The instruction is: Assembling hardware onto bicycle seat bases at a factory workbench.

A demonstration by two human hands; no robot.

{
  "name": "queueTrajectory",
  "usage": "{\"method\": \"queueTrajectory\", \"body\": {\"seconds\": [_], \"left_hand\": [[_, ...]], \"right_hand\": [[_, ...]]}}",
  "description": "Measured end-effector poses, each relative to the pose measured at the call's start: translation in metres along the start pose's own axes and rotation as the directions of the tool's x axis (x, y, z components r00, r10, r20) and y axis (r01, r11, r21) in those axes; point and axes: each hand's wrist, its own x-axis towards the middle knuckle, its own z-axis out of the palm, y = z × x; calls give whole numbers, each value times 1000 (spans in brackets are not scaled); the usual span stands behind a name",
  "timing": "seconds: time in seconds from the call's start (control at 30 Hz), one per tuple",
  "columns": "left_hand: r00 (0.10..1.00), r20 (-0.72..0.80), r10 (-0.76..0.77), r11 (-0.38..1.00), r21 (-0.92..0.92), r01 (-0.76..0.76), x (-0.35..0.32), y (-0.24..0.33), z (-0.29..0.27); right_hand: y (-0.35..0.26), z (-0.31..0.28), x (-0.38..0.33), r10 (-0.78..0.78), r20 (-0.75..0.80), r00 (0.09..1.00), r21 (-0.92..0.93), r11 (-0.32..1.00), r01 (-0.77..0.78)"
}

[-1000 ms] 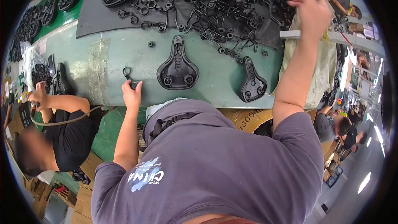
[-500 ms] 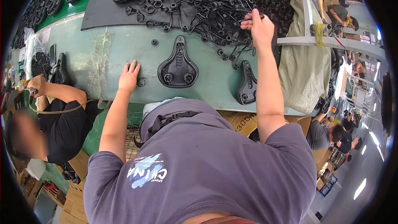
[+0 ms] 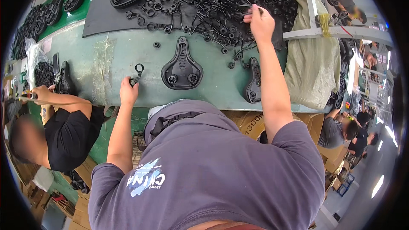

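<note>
Near the front edge of the table, my left hand (image 3: 129,91) is closed on a black ring clamp (image 3: 139,69), one ring standing out beyond the fingers. To its right a black bicycle saddle (image 3: 182,66) lies upside down, its underside and two round fittings showing. My right hand (image 3: 261,24) reaches over the heap of black bent wire brackets (image 3: 213,15), fingers pinched together. Something thin and dark shows at those fingertips, but it blends into the heap. A small black bushing (image 3: 156,44) lies on the table between the clamp and the heap.
A second saddle (image 3: 254,83) lies by my right forearm. Pale sacking (image 3: 313,72) and a white frame bar (image 3: 336,33) border the right side. A black mat (image 3: 110,19) carries more parts. At left, a co-worker (image 3: 64,132) sits close to the table.
My left hand, flat beside the ring clamp before, has drawn back slightly and now grips it. My right hand has shifted a little left and farther away over the heap.
</note>
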Motion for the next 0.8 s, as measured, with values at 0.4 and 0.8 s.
{"method": "queueTrajectory", "body": {"seconds": [0.4,0.8], "left_hand": [[963,93,252,955,-186,-232,-20,113,-18],[825,260,502,865,-145,-481,-31,149,1]], "right_hand": [[17,-35,-9,384,289,877,-625,770,-131],[44,-38,-99,-56,162,985,-844,510,168]]}}
